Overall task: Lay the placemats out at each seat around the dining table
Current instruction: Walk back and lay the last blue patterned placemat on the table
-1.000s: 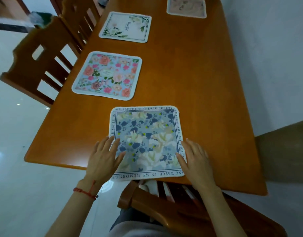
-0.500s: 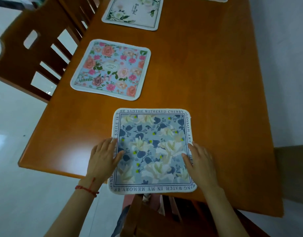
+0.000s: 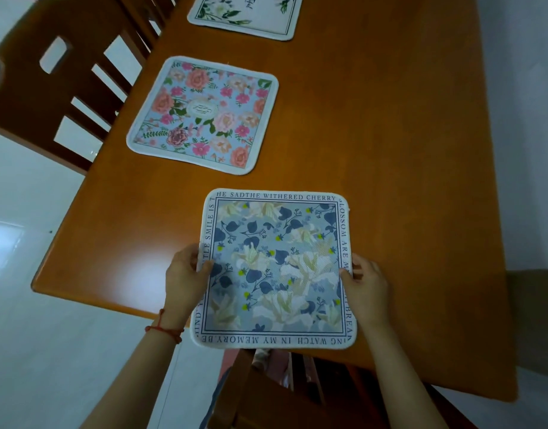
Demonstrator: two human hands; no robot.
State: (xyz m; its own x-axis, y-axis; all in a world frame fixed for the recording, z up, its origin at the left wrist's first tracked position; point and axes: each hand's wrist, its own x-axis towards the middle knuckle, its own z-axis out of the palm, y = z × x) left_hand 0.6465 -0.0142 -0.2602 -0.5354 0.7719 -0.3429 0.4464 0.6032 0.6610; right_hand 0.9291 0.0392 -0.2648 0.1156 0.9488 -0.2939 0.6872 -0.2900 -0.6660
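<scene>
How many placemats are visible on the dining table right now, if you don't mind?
3. The blue lily placemat is at the near edge, pinched by both hands; the pink rose placemat lies beyond it; the white placemat is cropped by the frame. More may lie outside the view.

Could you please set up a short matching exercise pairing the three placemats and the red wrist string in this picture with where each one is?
Things:
1. blue-and-white placemat
2. pink-flowered placemat
3. green-leaf placemat
4. red string

Places:
A. at the top edge of the picture
B. on the left wrist
C. pinched at its sides by the left hand and right hand
D. mid-table, beside the slatted chair

Pairs: 1-C, 2-D, 3-A, 4-B
</scene>
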